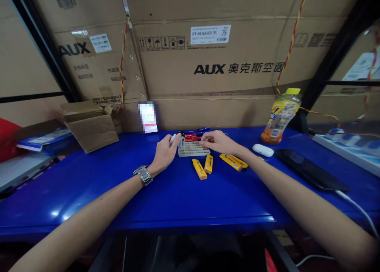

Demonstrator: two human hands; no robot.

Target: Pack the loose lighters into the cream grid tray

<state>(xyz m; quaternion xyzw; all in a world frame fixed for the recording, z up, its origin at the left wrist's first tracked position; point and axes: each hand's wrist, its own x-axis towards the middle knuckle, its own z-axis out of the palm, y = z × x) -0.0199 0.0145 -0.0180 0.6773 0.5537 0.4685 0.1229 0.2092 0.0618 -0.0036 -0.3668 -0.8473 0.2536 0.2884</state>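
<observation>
A small grey tray (192,150) with a grid of cells sits on the blue table (178,193). At the tray's left end my left hand (165,152), with a metal watch on its wrist, is closed on a small white lighter-like object (173,137). My right hand (215,141) rests at the tray's right end, fingers curled against its rim; what they hold, if anything, is hidden. Several yellow lighters (208,164) lie just in front of the tray. Red and blue lighters (192,136) lie behind it.
An open cardboard box (89,125) stands at the left. At the right are an orange drink bottle (280,117), a white earbud case (263,150) and a black phone (308,170) with a white cable. Large cardboard cartons (222,54) wall the back.
</observation>
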